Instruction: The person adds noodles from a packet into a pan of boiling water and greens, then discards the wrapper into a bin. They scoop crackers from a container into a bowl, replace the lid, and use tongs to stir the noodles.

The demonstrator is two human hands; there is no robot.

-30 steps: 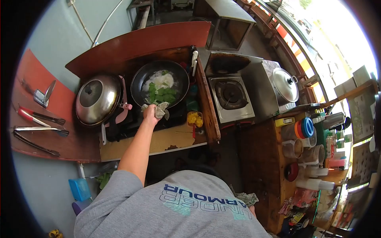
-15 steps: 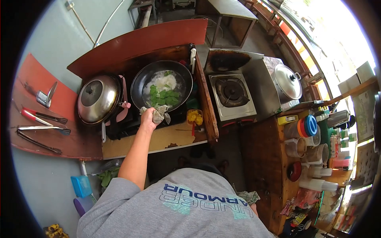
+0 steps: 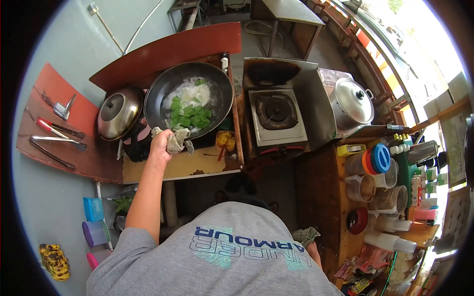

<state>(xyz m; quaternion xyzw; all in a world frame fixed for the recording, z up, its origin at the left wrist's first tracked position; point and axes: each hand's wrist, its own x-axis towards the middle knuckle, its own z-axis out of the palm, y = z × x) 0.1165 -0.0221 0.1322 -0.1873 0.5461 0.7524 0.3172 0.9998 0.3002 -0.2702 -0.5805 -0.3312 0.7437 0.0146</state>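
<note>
A large black wok (image 3: 157, 96) holds chopped green leaves (image 3: 186, 113), a pale white mass (image 3: 197, 93) and some clear liquid. My left hand (image 3: 160, 144) is closed on the wok's near edge, with a folded checked cloth (image 3: 178, 141) between hand and metal. The wok looks raised above the stove, which it mostly hides. Low beside my right hip, my right hand (image 3: 313, 251) is partly hidden by my shirt, and another checked cloth (image 3: 306, 236) is bunched in it.
Left of the wok stands a domed lidded pan (image 3: 118, 114). A gas burner (image 3: 277, 112) and a lidded pot (image 3: 353, 102) are to the right. Tongs (image 3: 59, 143) hang on the red board. Yellow pieces fill a small container (image 3: 225, 140). Jars (image 3: 360, 187) crowd the right shelf.
The wok appears larger and nearer, lifted by my left hand. My view has shifted to the right, so the burner and pot sit further left. My right hand still has its cloth.
</note>
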